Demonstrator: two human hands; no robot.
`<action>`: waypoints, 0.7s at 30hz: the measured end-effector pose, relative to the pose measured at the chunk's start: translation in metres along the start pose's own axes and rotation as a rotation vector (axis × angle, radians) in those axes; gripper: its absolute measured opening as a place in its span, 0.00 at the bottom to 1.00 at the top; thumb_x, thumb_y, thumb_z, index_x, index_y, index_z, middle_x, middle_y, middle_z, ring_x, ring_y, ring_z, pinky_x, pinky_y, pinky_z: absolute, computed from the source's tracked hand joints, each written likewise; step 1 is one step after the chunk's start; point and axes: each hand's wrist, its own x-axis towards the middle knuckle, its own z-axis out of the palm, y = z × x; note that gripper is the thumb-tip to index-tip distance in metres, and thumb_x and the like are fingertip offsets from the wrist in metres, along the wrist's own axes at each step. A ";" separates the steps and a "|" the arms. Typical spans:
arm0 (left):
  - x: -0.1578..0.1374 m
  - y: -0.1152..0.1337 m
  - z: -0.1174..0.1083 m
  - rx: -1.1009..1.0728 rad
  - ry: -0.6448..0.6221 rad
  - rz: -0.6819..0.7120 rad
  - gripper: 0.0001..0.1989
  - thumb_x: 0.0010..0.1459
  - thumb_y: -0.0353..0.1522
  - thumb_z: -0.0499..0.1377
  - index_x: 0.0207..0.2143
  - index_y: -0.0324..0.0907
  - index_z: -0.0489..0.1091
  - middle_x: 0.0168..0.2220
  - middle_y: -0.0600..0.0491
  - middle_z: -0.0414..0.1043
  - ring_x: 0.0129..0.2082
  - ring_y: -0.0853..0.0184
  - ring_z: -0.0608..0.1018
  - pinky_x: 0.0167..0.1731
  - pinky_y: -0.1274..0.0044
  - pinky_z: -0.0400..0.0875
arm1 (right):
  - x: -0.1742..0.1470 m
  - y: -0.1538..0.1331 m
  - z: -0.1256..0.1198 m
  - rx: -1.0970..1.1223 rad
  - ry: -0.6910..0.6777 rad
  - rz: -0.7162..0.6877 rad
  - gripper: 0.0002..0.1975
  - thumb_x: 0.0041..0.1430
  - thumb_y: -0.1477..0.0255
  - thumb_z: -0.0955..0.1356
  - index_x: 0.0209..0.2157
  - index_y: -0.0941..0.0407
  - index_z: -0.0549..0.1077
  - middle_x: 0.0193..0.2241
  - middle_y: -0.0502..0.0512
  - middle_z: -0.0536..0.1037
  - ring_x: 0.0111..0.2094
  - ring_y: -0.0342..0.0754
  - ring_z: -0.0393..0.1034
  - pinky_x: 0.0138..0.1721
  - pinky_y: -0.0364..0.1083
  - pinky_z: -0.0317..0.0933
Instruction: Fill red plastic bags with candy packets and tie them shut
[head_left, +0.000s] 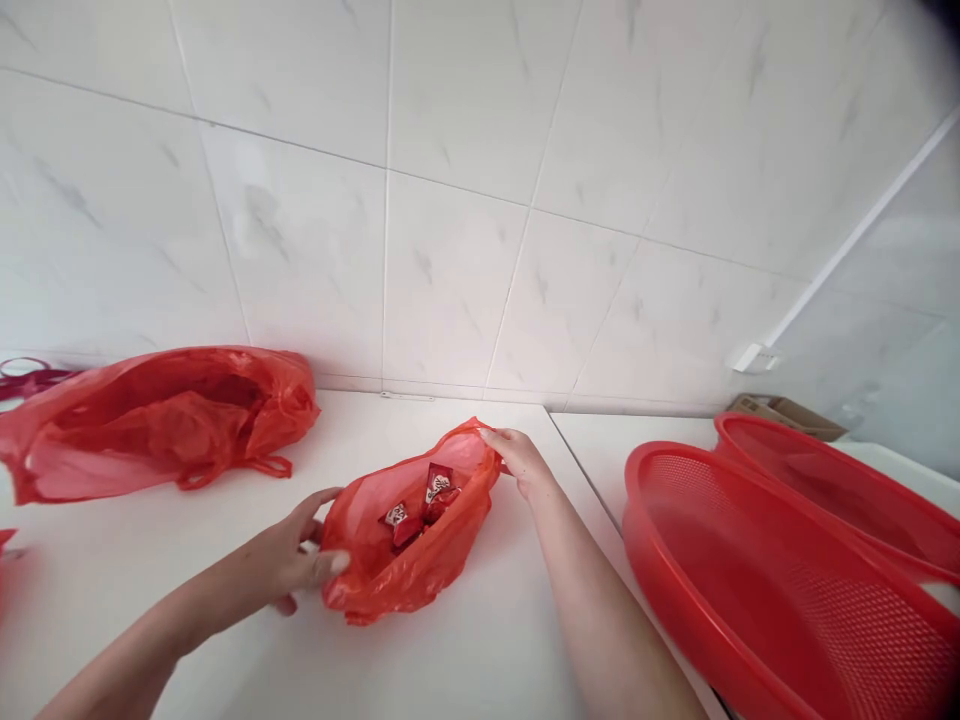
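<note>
The bag (435, 580) gapes upward on the counter (450, 670), its long axis slanting from near left to far right, the left hand (304, 555) holding one end in a half-spread grip, the right hand (517, 458) pinching the other, between another bag (82, 475) and baskets (660, 560).

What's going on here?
A person has an open red plastic bag between both hands, with a white tabletop beneath it. The right hand pinches its rim at the right end; the left hand touches the left end. The mouth is spread, showing a few small wrapped packets inside. A larger red bag lies open to the left, near the tiled wall, and two red baskets are on the right.
</note>
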 end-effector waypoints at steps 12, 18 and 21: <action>-0.020 0.029 0.001 0.000 0.151 -0.033 0.37 0.47 0.42 0.64 0.57 0.44 0.56 0.54 0.42 0.62 0.38 0.64 0.75 0.28 0.77 0.71 | -0.005 -0.055 -0.012 0.382 0.054 -0.215 0.16 0.43 0.59 0.73 0.26 0.56 0.72 0.23 0.50 0.73 0.25 0.44 0.64 0.27 0.42 0.58; -0.002 0.009 0.029 -0.144 0.073 0.023 0.19 0.38 0.24 0.63 0.37 0.37 0.70 0.24 0.55 0.71 0.20 0.72 0.70 0.18 0.82 0.59 | -0.020 -0.067 -0.014 0.201 0.087 -0.242 0.14 0.45 0.59 0.72 0.27 0.56 0.75 0.22 0.50 0.72 0.23 0.44 0.64 0.24 0.44 0.56; 0.004 0.017 0.026 -0.251 0.246 0.103 0.06 0.43 0.27 0.61 0.27 0.37 0.66 0.21 0.57 0.66 0.19 0.74 0.68 0.19 0.82 0.61 | -0.020 -0.071 -0.021 0.307 0.326 -0.239 0.13 0.43 0.62 0.73 0.29 0.56 0.76 0.23 0.51 0.72 0.24 0.43 0.64 0.24 0.43 0.56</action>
